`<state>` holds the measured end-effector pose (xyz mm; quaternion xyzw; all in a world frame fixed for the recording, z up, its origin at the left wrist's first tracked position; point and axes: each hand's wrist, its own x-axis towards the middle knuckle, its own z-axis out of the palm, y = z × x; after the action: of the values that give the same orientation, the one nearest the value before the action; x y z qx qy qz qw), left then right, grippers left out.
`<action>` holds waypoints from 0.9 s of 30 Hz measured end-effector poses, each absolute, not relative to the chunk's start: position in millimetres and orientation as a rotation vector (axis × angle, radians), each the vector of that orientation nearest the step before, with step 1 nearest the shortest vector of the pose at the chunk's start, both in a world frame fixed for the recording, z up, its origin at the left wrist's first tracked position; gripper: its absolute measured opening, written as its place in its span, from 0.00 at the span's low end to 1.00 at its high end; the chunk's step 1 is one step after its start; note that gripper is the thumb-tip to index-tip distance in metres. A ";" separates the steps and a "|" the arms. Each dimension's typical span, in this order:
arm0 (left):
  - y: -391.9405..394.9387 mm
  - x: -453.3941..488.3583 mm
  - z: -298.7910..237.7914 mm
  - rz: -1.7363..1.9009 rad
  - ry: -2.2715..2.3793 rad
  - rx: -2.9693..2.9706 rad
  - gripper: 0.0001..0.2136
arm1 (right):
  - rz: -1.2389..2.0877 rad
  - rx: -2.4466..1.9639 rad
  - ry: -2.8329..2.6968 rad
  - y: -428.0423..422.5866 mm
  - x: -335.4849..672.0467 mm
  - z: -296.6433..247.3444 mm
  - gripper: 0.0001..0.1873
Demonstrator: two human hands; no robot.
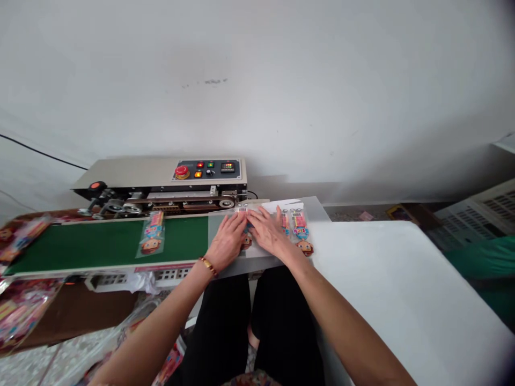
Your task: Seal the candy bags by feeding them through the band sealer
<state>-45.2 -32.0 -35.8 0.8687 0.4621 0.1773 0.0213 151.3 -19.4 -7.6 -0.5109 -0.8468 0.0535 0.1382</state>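
Observation:
Between my hands lies a clear plastic packet (247, 242) with a cartoon face at its lower end, partly covered by my fingers. My left hand (227, 241), with a beaded bracelet at the wrist, has its fingertips pressed together on the packet's left upper part. From the other side my right hand (266, 229) grips the packet's upper right edge. Just right of my right hand are two more such packets, one partly hidden by it and one packet (300, 231) in fuller view, on the pale sheet (317, 214).
A sealing machine (161, 174) with lit buttons and a red knob stands against the wall. One packet (152, 236) rests on its green belt (100, 244). More packets (24, 236) are heaped beyond the belt's left end. A white table (374, 279) extends to the right.

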 end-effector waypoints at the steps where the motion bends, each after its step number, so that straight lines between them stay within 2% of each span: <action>1: -29.0 -33.4 -36.2 0.517 1.430 2.685 0.23 | 0.122 -1.509 -2.438 -21.8 160.3 -7.5 0.23; 4: -24.2 -29.0 -38.4 0.462 1.494 2.628 0.25 | 0.010 -1.643 -2.388 -31.7 194.4 -10.1 0.21; 8: -27.3 -71.9 -38.5 0.452 1.594 2.567 0.27 | -0.024 -1.725 -2.404 -41.9 212.9 -16.6 0.19; 14: -34.6 -119.1 -28.8 0.404 1.895 2.543 0.21 | 0.141 -1.543 -2.452 -27.1 146.5 -19.0 0.18; 16: -38.1 -107.1 -26.3 0.451 1.903 2.552 0.18 | 0.223 -1.506 -2.419 -20.3 127.3 -16.6 0.19; 19: -41.9 -66.3 -27.7 0.512 1.610 2.643 0.18 | 0.266 -1.506 -2.349 -18.1 128.7 -13.0 0.21; 22: -41.0 -26.5 -32.5 0.504 1.422 2.691 0.23 | 0.168 -1.566 -2.298 -27.5 167.5 -14.2 0.22; 27: -35.8 -17.0 -36.7 0.478 1.499 2.651 0.25 | -0.075 -1.832 -2.099 -53.6 249.5 -34.3 0.22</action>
<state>-17.0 -35.8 -36.7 0.8595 0.4862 0.1549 0.0295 249.5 -53.6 -34.3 -0.6471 -0.7414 -0.0265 0.1760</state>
